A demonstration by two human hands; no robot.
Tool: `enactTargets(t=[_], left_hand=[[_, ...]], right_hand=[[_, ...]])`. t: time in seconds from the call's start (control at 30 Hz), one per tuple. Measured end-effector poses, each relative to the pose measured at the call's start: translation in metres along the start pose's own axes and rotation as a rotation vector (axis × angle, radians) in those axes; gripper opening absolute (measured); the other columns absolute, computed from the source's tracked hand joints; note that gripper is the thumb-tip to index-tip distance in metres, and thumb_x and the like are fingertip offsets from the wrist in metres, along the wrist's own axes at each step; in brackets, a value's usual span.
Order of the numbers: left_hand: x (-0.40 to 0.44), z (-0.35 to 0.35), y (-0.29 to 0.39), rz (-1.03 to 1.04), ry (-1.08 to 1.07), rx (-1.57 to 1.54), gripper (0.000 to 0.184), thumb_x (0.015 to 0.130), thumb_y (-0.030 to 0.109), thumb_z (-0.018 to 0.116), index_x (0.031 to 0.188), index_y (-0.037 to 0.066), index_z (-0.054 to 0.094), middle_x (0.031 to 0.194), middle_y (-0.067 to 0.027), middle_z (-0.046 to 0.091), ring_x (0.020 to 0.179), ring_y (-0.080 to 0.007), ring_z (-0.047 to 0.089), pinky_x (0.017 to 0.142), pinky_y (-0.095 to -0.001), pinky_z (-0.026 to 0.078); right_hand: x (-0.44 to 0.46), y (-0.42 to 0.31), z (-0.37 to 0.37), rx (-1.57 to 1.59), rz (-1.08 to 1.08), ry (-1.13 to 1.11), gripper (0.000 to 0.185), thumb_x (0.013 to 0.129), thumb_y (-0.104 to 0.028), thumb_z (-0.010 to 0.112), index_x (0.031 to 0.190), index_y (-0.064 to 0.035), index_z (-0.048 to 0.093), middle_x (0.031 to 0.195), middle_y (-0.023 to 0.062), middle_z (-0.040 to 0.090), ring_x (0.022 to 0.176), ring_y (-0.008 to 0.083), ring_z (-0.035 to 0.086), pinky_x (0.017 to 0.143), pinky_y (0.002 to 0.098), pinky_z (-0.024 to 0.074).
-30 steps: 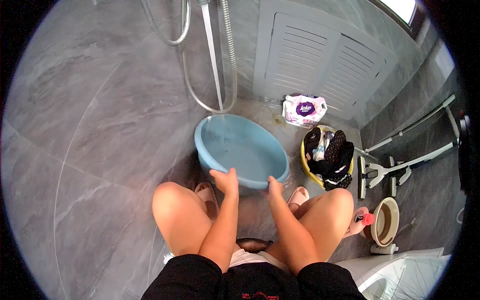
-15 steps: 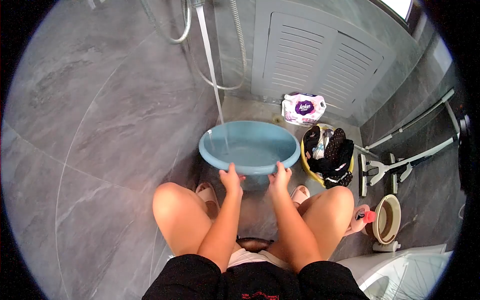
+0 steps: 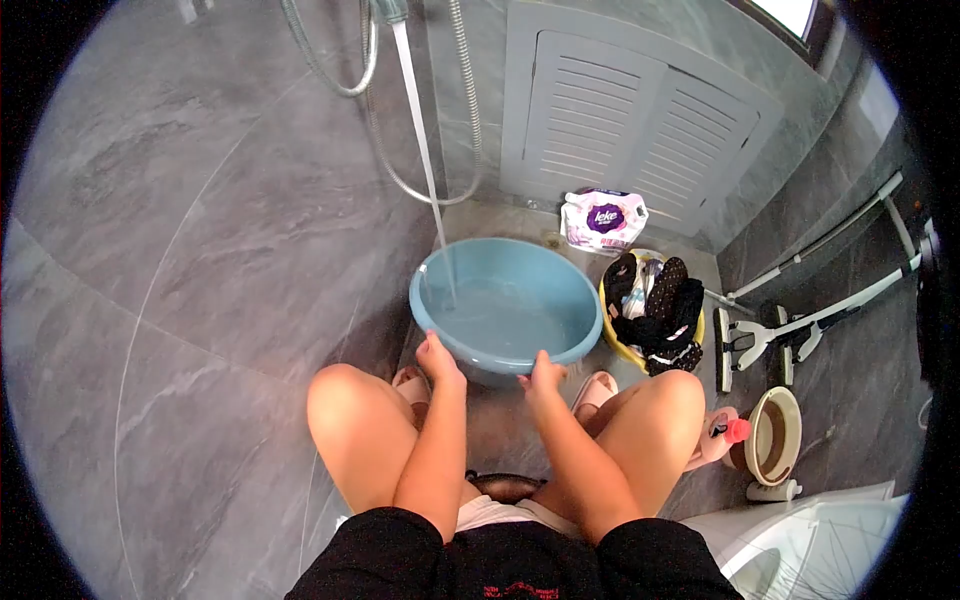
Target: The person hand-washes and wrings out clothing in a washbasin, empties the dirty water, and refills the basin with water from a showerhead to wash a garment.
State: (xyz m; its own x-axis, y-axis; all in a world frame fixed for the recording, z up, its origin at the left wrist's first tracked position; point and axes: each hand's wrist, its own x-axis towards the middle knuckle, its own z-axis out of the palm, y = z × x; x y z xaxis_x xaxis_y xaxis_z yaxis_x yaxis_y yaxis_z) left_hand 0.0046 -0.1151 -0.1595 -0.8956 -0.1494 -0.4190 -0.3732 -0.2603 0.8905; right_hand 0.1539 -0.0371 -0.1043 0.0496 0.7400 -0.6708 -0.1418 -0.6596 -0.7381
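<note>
A blue basin (image 3: 510,305) with some water in it stands between my feet and the wall. From the tap (image 3: 392,10) a stream of water falls into the basin's left part. My left hand (image 3: 438,357) grips the near rim at the left, thumb on top. Nearer the right end of the same rim, my right hand (image 3: 545,375) is closed on it, with the fingers partly hidden underneath. Close to the basin's right side sits a yellow basin (image 3: 625,350) full of dark clothes (image 3: 660,310).
A white and purple pouch (image 3: 604,220) leans by the louvred panel (image 3: 640,120). A shower hose (image 3: 470,100) hangs above the basin. On the right are mop heads (image 3: 725,350), a beige bucket (image 3: 790,430) and a pink bottle with a red cap (image 3: 715,440).
The blue basin has swung and tilted between my hands, its near rim first levelling, then its right side dropping toward me. Both hands have moved with the rim.
</note>
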Motion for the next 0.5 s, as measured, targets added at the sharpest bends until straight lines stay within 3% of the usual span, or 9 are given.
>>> enactTargets(t=[0.07,0.1,0.2,0.27,0.3,0.37,0.47,0.5], left_hand=[[0.002,0.004,0.011,-0.160,-0.213,-0.006,0.031,0.085,0.029,0.060,0.086,-0.002,0.053,0.070,-0.0053,0.057,0.061,-0.0221,0.054,0.059,-0.0330,0.045],[-0.008,0.005,0.023,-0.163,-0.216,-0.009,0.031,0.085,0.029,0.060,0.086,-0.002,0.053,0.070,-0.0053,0.057,0.061,-0.0221,0.054,0.059,-0.0330,0.045],[-0.030,0.009,0.037,-0.191,-0.354,0.163,0.021,0.084,0.020,0.061,0.087,0.001,0.054,0.083,-0.0083,0.061,0.069,-0.0223,0.058,0.062,-0.0373,0.047],[-0.032,0.011,0.033,0.268,-0.253,0.440,0.023,0.080,0.018,0.062,0.086,-0.002,0.052,0.080,-0.0116,0.062,0.069,-0.0251,0.059,0.065,-0.0383,0.047],[-0.040,0.011,0.044,0.269,-0.251,0.443,0.023,0.080,0.018,0.062,0.086,-0.002,0.052,0.080,-0.0116,0.062,0.069,-0.0251,0.059,0.065,-0.0383,0.047],[-0.053,0.009,0.065,0.276,-0.176,0.631,0.031,0.073,0.023,0.063,0.086,-0.003,0.053,0.082,-0.0212,0.062,0.076,-0.0359,0.061,0.072,-0.0424,0.046],[-0.058,-0.005,0.048,0.353,-0.079,0.661,0.031,0.073,0.020,0.059,0.093,-0.003,0.054,0.087,-0.0237,0.062,0.086,-0.0411,0.060,0.077,-0.0452,0.045],[-0.056,-0.011,0.042,0.291,-0.035,0.721,0.034,0.072,0.018,0.058,0.097,-0.004,0.054,0.093,-0.0257,0.061,0.088,-0.0412,0.059,0.080,-0.0460,0.045]], right_hand=[[-0.002,-0.006,-0.007,0.002,0.009,0.008,0.053,0.082,-0.018,0.054,0.121,0.0004,0.023,0.102,0.0218,0.049,0.061,0.0259,0.056,0.034,0.0310,0.0388],[0.011,0.000,-0.013,0.003,0.004,0.010,0.053,0.082,-0.018,0.054,0.121,0.0004,0.023,0.102,0.0218,0.049,0.061,0.0259,0.056,0.034,0.0310,0.0388],[0.042,0.014,-0.028,0.043,0.082,0.005,0.052,0.081,-0.020,0.054,0.121,0.0001,0.028,0.102,0.0224,0.049,0.060,0.0260,0.056,0.035,0.0321,0.0380],[0.048,0.024,-0.033,0.027,0.238,-0.147,0.051,0.082,-0.022,0.053,0.122,-0.0017,0.029,0.101,0.0208,0.050,0.062,0.0261,0.056,0.035,0.0312,0.0404],[0.050,0.029,-0.035,0.027,0.242,-0.148,0.051,0.082,-0.022,0.053,0.122,-0.0017,0.029,0.101,0.0208,0.050,0.062,0.0261,0.056,0.035,0.0312,0.0404],[0.051,0.040,-0.037,-0.014,0.406,-0.364,0.049,0.083,-0.021,0.051,0.124,-0.0019,0.032,0.103,0.0213,0.052,0.066,0.0287,0.058,0.037,0.0321,0.0466],[0.050,0.060,-0.040,-0.044,0.492,-0.417,0.047,0.085,-0.022,0.051,0.125,-0.0010,0.037,0.113,0.0213,0.051,0.077,0.0322,0.060,0.045,0.0343,0.0542],[0.072,0.084,-0.046,-0.047,0.498,-0.425,0.047,0.085,-0.022,0.051,0.125,-0.0010,0.037,0.113,0.0213,0.051,0.077,0.0322,0.060,0.045,0.0343,0.0542]])
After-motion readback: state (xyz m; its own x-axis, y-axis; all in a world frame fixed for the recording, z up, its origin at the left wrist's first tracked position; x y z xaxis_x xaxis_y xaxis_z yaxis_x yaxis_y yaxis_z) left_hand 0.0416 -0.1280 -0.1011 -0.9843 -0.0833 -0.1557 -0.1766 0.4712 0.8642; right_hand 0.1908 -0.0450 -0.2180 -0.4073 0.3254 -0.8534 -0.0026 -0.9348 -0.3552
